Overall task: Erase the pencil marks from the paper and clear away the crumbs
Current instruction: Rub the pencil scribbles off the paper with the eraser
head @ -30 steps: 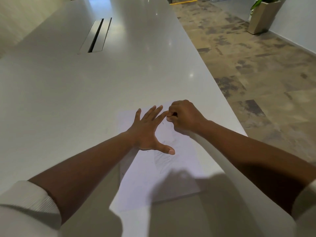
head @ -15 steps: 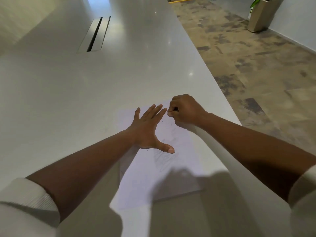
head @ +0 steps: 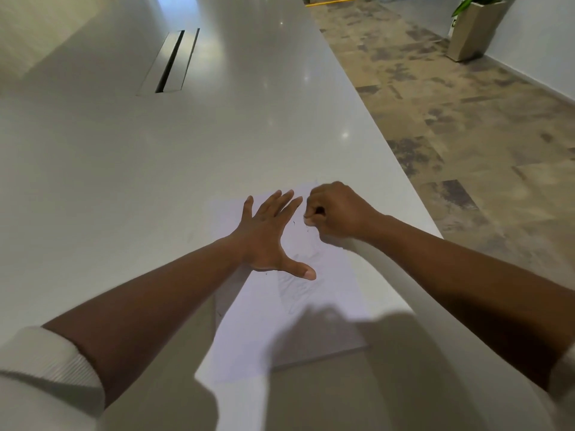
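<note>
Right hand (head: 337, 211) had shifted toward the far edge of the paper (head: 314, 309) since the earlier frame, fingers clenched around something small and dark (presumably an eraser; mostly hidden). Paper lay flat near the table (head: 124, 181) edge, faint pencil marks (head: 295, 284) mid-sheet. Left hand (head: 267, 237) pressed flat, fingers spread. Judgement: short strokes away from the pinning hand should avoid creasing.

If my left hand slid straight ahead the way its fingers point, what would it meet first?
Probably the right hand: the left hand lies flat on the paper, its fingertips aimed just beside that fist. Depth is unclear.
</note>
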